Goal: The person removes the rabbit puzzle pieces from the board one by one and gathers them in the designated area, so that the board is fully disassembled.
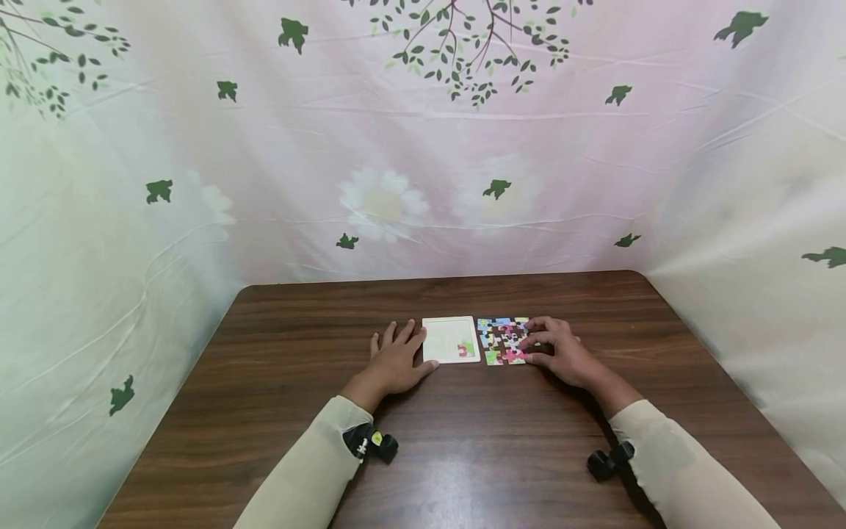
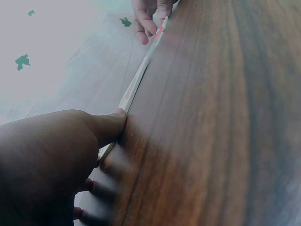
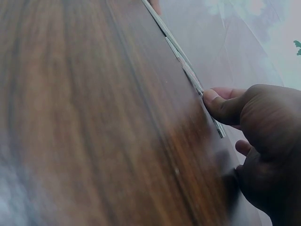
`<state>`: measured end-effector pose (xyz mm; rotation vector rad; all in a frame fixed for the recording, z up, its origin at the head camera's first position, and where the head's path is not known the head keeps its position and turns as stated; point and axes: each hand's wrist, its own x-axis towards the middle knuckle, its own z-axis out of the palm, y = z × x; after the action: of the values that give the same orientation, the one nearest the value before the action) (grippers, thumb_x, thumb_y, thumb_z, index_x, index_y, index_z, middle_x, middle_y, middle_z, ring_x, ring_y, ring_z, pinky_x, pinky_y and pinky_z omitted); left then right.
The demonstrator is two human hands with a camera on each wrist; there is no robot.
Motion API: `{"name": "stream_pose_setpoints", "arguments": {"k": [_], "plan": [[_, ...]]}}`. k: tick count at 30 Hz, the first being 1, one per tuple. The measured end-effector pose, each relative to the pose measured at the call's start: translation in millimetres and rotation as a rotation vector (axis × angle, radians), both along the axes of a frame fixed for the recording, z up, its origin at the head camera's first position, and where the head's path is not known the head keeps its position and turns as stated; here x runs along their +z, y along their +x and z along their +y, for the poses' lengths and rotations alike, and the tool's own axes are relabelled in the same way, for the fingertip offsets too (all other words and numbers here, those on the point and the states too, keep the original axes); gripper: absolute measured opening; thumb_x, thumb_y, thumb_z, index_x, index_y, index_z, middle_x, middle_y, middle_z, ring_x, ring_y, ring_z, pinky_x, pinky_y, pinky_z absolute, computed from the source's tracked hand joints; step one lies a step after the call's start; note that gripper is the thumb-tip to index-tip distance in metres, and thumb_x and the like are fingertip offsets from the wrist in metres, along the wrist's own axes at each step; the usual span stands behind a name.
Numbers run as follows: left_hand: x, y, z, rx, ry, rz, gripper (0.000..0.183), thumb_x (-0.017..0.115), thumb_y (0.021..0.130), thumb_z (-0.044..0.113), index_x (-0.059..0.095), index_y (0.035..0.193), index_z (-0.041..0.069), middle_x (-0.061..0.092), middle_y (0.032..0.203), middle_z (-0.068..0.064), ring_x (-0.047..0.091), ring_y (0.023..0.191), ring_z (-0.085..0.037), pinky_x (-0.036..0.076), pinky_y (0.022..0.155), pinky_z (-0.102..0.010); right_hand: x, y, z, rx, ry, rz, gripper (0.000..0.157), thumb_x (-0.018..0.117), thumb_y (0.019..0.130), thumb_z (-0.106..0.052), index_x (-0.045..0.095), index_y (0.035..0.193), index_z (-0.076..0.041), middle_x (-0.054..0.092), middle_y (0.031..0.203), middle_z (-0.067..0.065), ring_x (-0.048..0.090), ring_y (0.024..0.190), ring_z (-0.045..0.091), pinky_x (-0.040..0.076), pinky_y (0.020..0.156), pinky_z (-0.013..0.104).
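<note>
A white puzzle board [image 1: 441,339] with a raised border lies on the table, a small pink and green patch of fitted puzzle at its near right corner. My left hand [image 1: 395,365] rests at the board's left edge with fingers spread, its thumb against the near left corner. Right of the board lie several colourful loose puzzle pieces [image 1: 492,341], set out in rows. Over their right side, my right hand [image 1: 562,353] pinches a pink puzzle piece [image 1: 515,356] between thumb and finger, low at the table. In the right wrist view the thumb [image 3: 217,103] hides most of that piece.
The brown wooden table [image 1: 463,441] extends around the board and pieces. Behind it and at both sides hangs a pale cloth [image 1: 423,147] printed with leaves, flowers and green birds. Each sleeve carries a small black wrist camera [image 1: 601,466].
</note>
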<state>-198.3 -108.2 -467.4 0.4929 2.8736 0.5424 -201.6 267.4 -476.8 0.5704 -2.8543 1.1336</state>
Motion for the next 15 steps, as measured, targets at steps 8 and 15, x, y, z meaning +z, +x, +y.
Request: {"name": "stream_pose_setpoints", "arguments": {"k": [8,15], "plan": [[0.7,0.0,0.2,0.003,0.005,-0.001,0.08,0.056,0.107,0.066,0.036,0.173,0.025,0.02,0.185,-0.008,0.01,0.171,-0.045,0.008,0.132,-0.075,0.1,-0.5,0.5,-0.005,0.001,-0.015,0.012,0.081,0.098,-0.009,0.085,0.106,-0.016,0.054,0.15,0.021,0.031,0.146,0.051,0.016,0.113,0.081],[0.5,-0.2,0.3,0.005,0.002,-0.004,0.08,0.055,0.107,0.066,0.035,0.173,0.026,0.019,0.185,-0.007,0.01,0.171,-0.045,0.007,0.133,-0.075,-0.6,-0.8,0.2,-0.006,0.005,-0.008,0.013,0.081,0.098,-0.008,0.085,0.106,-0.017,0.055,0.15,0.021,0.031,0.147,0.052,0.017,0.113,0.081]]}}
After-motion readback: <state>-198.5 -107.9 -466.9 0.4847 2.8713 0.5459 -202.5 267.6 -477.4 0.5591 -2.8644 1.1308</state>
